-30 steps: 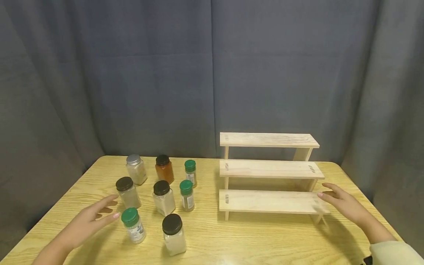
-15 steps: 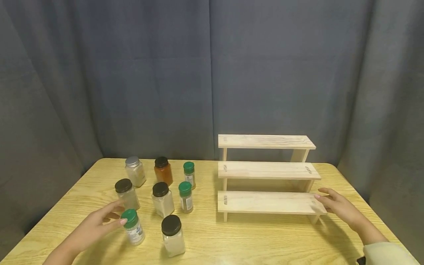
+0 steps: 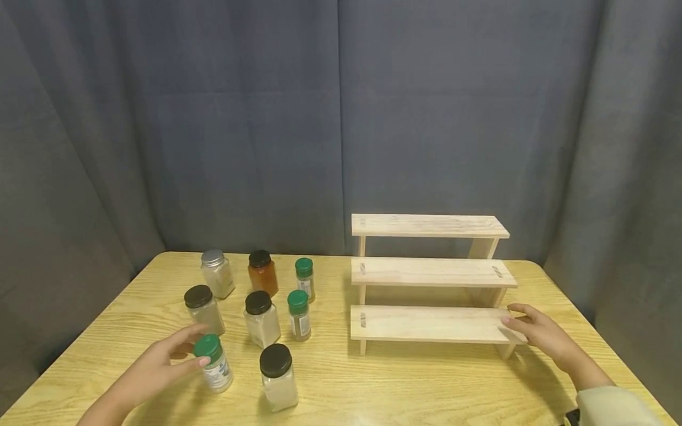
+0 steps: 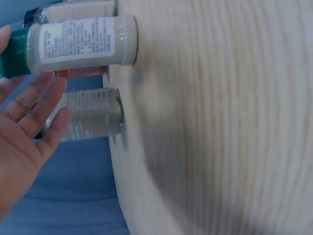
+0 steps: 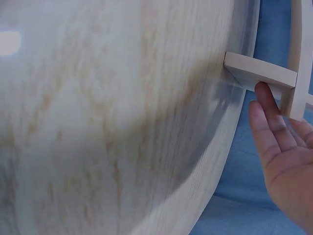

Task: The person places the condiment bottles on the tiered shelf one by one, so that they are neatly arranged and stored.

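In the head view my left hand (image 3: 157, 368) is beside a green-capped spice jar (image 3: 217, 374), thumb on the near side of it and fingers behind the cap. The jar stands upright on the table. In the left wrist view the fingers (image 4: 36, 105) are fairly straight around the green cap (image 4: 14, 53); whether they press it I cannot tell. My right hand (image 3: 544, 335) is at the right end of a three-step wooden shelf (image 3: 426, 325), thumb over the lowest board. From the right wrist view, its extended fingertips touch or nearly touch the shelf's leg (image 5: 261, 72).
Black-capped jars (image 3: 279, 378) (image 3: 262, 319) (image 3: 205, 310), an orange-brown jar (image 3: 263, 275), a silver-capped jar (image 3: 218, 276) and two slim green-capped jars (image 3: 300, 316) (image 3: 305, 281) stand on the wooden table (image 3: 341, 384). Grey curtains (image 3: 256, 130) hang behind and at both sides.
My left hand has moved right, up to the green-capped jar, which has stayed in place. My right hand has shifted slightly left onto the shelf's end. The view has shifted a little.
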The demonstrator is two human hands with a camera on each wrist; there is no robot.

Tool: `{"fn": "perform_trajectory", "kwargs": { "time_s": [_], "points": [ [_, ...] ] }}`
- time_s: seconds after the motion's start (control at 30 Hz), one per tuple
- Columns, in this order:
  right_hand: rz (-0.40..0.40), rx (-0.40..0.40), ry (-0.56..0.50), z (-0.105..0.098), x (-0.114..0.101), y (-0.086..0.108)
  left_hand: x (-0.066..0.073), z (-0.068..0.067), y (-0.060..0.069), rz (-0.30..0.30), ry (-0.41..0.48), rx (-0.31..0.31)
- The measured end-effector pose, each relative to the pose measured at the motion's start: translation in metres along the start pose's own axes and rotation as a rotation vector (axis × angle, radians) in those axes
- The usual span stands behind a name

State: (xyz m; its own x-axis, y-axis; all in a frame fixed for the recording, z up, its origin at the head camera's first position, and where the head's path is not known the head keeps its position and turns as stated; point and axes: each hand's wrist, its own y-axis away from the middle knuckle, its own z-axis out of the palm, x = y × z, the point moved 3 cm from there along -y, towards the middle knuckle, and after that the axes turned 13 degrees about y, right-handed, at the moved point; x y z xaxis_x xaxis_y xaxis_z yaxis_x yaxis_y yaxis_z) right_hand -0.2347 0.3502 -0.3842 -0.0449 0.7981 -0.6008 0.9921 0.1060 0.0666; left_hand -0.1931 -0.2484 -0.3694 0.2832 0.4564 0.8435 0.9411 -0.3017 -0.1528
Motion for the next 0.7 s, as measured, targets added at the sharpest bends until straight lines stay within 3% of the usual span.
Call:
{"fn": "perform_trajectory", "kwargs": {
  "time_s": [0.3, 0.47, 0.6, 0.7],
  "points": [
    [-0.026, 0.015, -0.003, 0.002, 0.003, 0.0, -0.006, 0.01, -0.001, 0.12, -0.045, 0.059],
    [-0.017, 0.006, -0.032, 0.002, 0.005, -0.001, -0.008, 0.012, -0.001, 0.162, 0.011, 0.072],
    [-0.014, -0.001, -0.055, 0.004, 0.004, 0.0, -0.009, 0.013, -0.001, 0.161, 0.09, 0.049],
    [-0.01, -0.001, -0.099, 0.005, 0.004, -0.001, -0.009, 0.013, -0.001, 0.126, 0.15, 0.021]
  ]
}}
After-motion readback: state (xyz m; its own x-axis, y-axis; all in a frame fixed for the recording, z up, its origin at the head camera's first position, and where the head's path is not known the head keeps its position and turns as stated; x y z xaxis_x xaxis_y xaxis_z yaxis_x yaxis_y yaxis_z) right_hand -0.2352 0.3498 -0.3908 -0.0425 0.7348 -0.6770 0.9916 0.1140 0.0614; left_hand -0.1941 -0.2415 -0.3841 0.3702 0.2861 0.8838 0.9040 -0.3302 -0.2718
